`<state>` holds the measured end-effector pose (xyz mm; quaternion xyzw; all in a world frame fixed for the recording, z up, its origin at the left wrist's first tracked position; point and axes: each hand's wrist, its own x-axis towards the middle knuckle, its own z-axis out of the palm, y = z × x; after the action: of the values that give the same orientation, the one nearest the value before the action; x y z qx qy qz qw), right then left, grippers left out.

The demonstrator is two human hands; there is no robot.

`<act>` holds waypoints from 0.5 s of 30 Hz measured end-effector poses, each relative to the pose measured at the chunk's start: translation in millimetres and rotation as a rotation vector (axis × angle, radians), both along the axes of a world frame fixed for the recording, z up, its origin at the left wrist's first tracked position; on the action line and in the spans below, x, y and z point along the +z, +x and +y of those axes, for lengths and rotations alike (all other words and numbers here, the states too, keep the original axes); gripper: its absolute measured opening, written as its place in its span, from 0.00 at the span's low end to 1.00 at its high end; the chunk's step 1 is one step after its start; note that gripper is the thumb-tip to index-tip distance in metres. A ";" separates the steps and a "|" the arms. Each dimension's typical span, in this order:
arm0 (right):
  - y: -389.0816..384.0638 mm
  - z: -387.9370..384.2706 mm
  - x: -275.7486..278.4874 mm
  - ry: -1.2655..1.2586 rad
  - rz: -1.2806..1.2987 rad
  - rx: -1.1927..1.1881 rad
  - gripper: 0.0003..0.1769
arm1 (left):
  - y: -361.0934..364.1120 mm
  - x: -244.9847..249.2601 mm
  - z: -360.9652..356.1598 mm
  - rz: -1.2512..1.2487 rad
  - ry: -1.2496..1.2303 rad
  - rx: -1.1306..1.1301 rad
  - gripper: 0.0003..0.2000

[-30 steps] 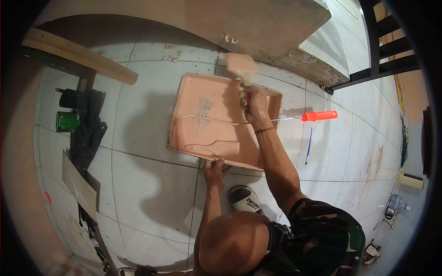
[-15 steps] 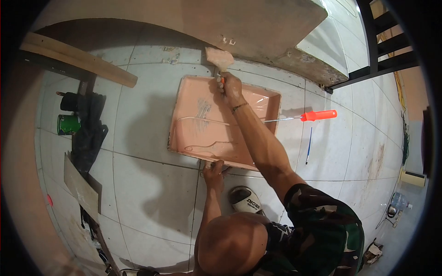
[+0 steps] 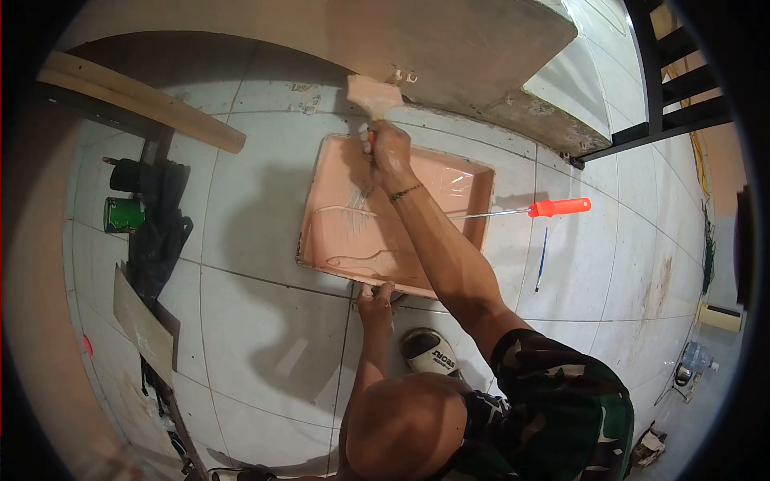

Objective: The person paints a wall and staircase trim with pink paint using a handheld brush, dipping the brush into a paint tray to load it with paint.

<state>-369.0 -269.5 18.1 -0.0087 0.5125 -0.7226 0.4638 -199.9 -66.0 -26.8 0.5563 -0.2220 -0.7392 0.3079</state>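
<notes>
My right hand (image 3: pixel 389 152) is closed round the handle of a wide brush (image 3: pixel 374 96), whose paint-covered head lies close to the base of the wall, beyond the tray's far edge. My left hand (image 3: pixel 376 303) grips the near rim of the paint tray (image 3: pixel 314 210), which is coated in pink paint. Inside the tray lie a paint-covered thin rod and a brush-shaped tool (image 3: pixel 353 260). A roller frame with a red handle (image 3: pixel 559 208) sticks out over the tray's right side. My right forearm hides part of the tray.
A thin blue brush (image 3: pixel 542 260) lies on the tiles at the right. Wooden planks (image 3: pixel 144 100), a green can (image 3: pixel 123 215) and dark cloth (image 3: pixel 158 232) are at the left. A black metal frame (image 3: pixel 654 104) stands at the upper right; a shoe (image 3: pixel 427 350) is below the tray.
My right hand and the wide brush have shifted slightly left and up along the wall base. My left hand stays on the tray rim, and the whole view has shifted a little.
</notes>
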 end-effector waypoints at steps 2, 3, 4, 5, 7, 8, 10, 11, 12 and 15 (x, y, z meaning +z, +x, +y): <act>12.7 -10.6 21.4 -0.055 -0.096 -0.008 0.07 | 0.8 -2.3 1.0 -0.016 0.007 -0.018 0.09; 17.3 -16.1 30.8 -0.056 -0.095 -0.005 0.07 | 0.6 -3.0 1.2 -0.014 0.006 -0.015 0.09; 21.6 -21.8 40.2 -0.062 -0.128 0.010 0.06 | 0.6 -3.8 1.5 0.013 -0.013 -0.014 0.10; 26.2 -28.4 41.7 -0.069 -0.163 0.026 0.06 | 1.7 -5.1 2.1 0.038 -0.031 -0.013 0.11; 34.8 -41.1 40.0 -0.081 -0.136 0.044 0.06 | 4.6 -16.6 4.7 -0.019 -0.053 -0.040 0.12; 39.3 -45.1 44.7 -0.121 -0.145 0.073 0.05 | 3.8 -14.4 2.3 -0.074 -0.075 -0.069 0.14; 46.5 -50.8 53.1 -0.150 -0.128 0.132 0.05 | 4.0 -8.6 1.6 -0.034 -0.060 -0.063 0.13; 50.4 -53.4 57.7 -0.150 -0.127 0.133 0.05 | 3.0 -3.2 0.4 0.007 -0.042 -0.059 0.13; 54.1 -55.4 62.1 -0.173 -0.142 0.158 0.05 | 2.5 -1.8 0.0 0.009 -0.041 -0.059 0.13; 58.3 -41.2 68.6 -0.236 -0.135 0.230 0.05 | 4.0 -5.5 0.8 0.004 0.006 -0.051 0.13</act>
<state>-310.7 -310.7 86.7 -0.0728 0.3873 -0.7190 0.5724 -196.0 -65.2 -32.3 0.5499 -0.2333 -0.7487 0.2875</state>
